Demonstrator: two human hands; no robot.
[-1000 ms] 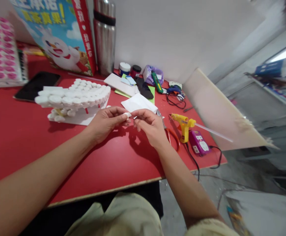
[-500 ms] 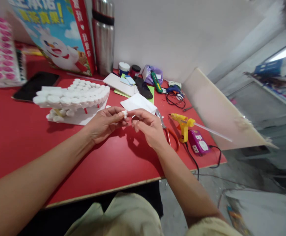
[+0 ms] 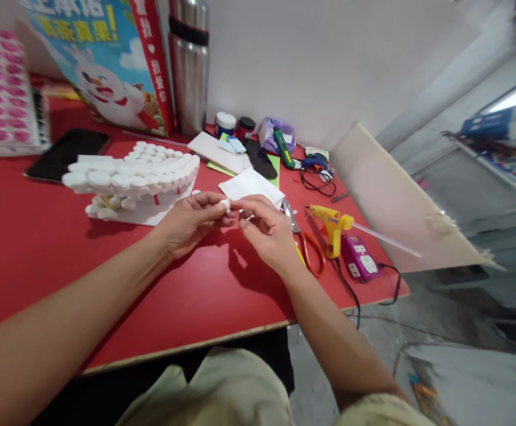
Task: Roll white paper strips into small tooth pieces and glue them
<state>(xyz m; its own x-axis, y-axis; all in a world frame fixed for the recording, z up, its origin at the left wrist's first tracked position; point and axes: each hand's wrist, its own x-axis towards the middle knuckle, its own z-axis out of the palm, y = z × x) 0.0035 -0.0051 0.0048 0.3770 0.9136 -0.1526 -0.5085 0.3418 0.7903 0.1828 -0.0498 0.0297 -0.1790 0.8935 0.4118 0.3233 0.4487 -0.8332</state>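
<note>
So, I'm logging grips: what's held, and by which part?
The left hand pinches a small white piece; its gripped part is hidden, so can't be told.

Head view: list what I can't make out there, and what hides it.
All in the head view:
White piece: full shape hidden by the thumb and fingers of the left hand.
Scissors: partly hidden behind the right hand.
Steel flask: top cut off by the upper edge.
Printed box: top lettering cut by that edge.
Blue object, far right: markings blurred.
</note>
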